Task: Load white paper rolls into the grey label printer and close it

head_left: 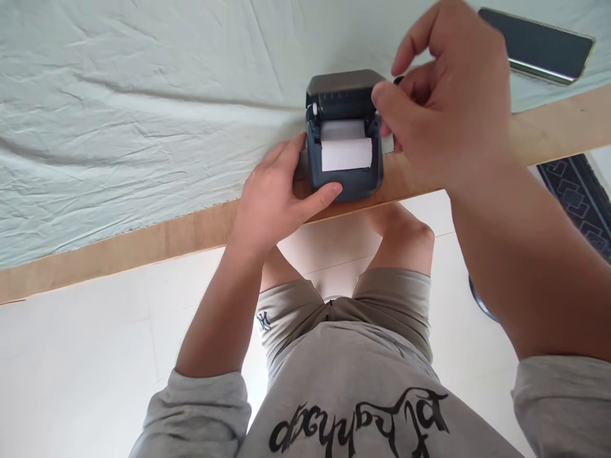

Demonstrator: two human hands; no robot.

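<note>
A small dark portable label printer stands at the edge of the bed or table with its lid raised. White paper comes out of its inside and lies over the front. My left hand is closed around the printer's left side, thumb resting on its front. Beside the lid's right end is my right hand, fingers curled in a pinch. A tiny black bit shows between those fingers, too small to name.
A dark smartphone lies at the upper right on the pale, wrinkled cloth. A wooden edge strip runs along the near side. Below are my legs and the light tiled floor, with a dark patterned mat at the right.
</note>
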